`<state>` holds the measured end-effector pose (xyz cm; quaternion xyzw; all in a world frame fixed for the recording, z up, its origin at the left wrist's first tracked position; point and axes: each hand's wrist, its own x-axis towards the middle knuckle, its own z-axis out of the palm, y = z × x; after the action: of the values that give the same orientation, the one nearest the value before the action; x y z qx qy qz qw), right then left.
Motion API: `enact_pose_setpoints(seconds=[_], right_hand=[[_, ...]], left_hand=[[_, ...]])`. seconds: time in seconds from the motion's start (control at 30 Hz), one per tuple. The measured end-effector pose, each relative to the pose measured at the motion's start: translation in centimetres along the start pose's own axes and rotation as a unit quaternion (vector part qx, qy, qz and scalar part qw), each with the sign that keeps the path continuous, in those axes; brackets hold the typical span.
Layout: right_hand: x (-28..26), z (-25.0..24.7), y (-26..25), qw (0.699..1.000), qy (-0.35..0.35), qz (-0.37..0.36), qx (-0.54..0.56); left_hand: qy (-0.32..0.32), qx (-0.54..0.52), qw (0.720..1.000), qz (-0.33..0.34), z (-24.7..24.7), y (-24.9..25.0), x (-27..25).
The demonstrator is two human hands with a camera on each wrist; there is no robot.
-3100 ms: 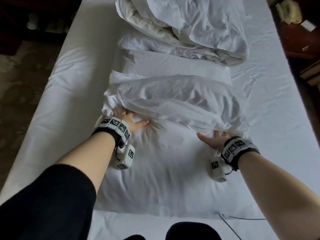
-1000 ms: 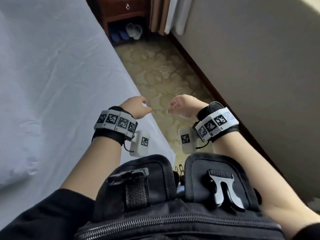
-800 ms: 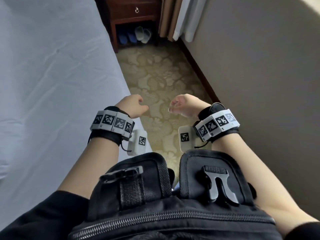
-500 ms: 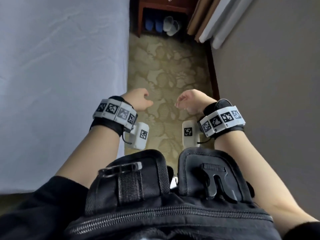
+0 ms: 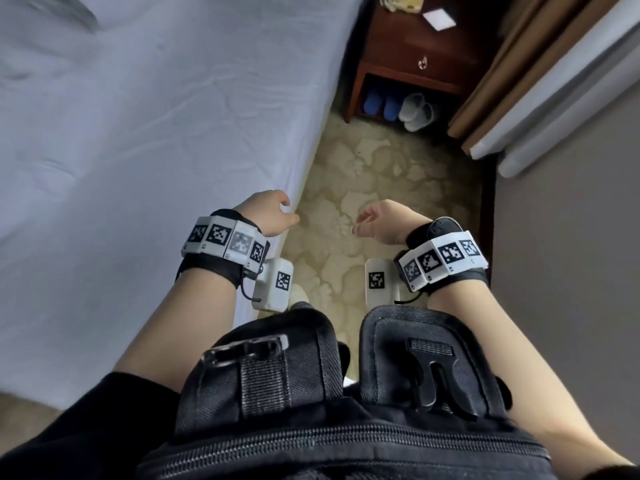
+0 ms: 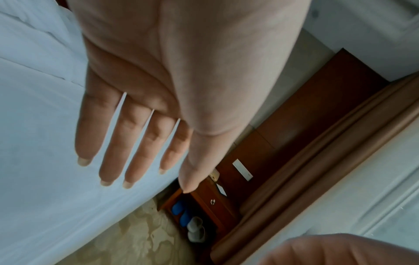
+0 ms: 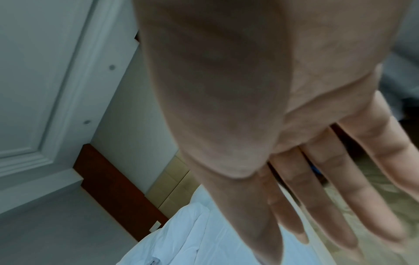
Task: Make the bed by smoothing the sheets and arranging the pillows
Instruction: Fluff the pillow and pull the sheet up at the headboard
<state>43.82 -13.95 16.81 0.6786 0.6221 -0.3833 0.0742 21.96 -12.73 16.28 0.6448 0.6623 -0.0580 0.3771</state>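
Note:
The bed's white sheet fills the left of the head view, lightly creased, its side edge running down toward my left hand. That hand hovers at the mattress edge, empty; in the left wrist view its fingers are straight above the sheet. My right hand hangs over the carpet, apart from the bed, and holds nothing. In the right wrist view its fingers are extended, with rumpled white bedding below. Folded bedding shows beyond the left hand. No pillow is plainly in view.
A patterned carpet aisle runs between the bed and a grey wall. Ahead stands a dark wooden nightstand with blue slippers and white slippers beneath it. Curtains hang at the right. A black chest pack fills the bottom.
Both hands have let go of the pillow held three seconds ago. I have turned into the aisle and moved toward the nightstand; the hands stay empty before my chest.

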Motion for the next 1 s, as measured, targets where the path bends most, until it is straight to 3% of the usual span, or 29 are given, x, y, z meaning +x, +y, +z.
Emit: enact_pose_setpoints(seconds=[0.3, 0.47, 0.6, 0.8, 1.0], right_hand=[[16.0, -15.2, -8.9, 0.993, 0.036, -0.096, -0.059], [24.4, -20.3, -15.0, 0.980, 0.003, -0.177, -0.087], [32.6, -23.0, -20.2, 0.964, -0.057, -0.246, -0.081], [44.4, -27.7, -26.6, 0.913, -0.138, -0.329, -0.198], [51.4, -31.1, -30.9, 0.873, -0.190, -0.373, -0.251]], left_hand=[[0.096, -0.064, 0.993, -0.039, -14.9, 2.6, 12.8], [0.135, -0.121, 0.980, -0.079, -20.5, 1.6, 17.2], [0.205, -0.181, 0.952, -0.135, -23.5, 0.1, 22.1], [0.220, -0.230, 0.911, -0.262, -26.4, 0.0, 30.4], [0.254, -0.337, 0.855, -0.303, -28.3, 1.7, 34.8]])
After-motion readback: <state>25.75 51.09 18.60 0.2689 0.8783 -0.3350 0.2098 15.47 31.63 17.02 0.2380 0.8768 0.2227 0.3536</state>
